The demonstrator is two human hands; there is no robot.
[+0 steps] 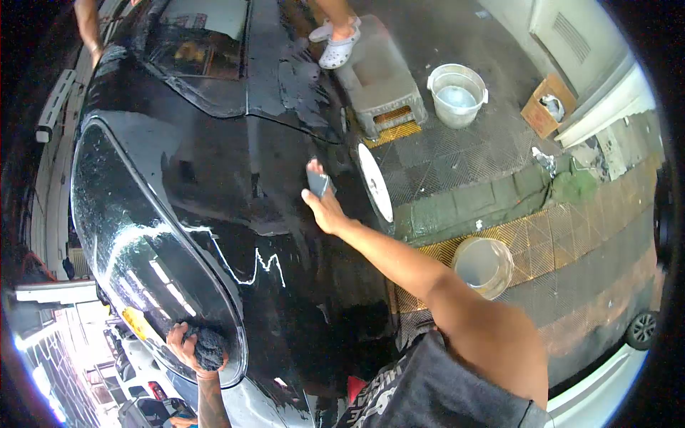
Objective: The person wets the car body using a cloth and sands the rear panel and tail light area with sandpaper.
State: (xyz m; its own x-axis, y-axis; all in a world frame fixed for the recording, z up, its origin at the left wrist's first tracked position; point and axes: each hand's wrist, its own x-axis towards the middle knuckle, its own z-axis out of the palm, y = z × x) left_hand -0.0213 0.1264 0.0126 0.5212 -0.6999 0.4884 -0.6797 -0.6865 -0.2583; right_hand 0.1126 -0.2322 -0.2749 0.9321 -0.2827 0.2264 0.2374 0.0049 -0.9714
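My left hand (187, 348) is closed around a dark, fluffy, bunched cloth (208, 349) and rests near the lower edge of the wet car window (153, 264). Further up, my right hand (326, 207) reaches out across the glossy black car body (285, 285). In its fingers is a small flat grey block (317, 181), held against the panel; its exact kind cannot be made out. Water and pale streaks lie on the glass and paint.
Another person's foot in a white clog (338, 51) is on a grey plastic step (378, 78). That person's arm (88, 32) touches the car. A white bucket (457, 107), a second bucket (484, 267) and a cardboard box (548, 105) stand on the floor grating.
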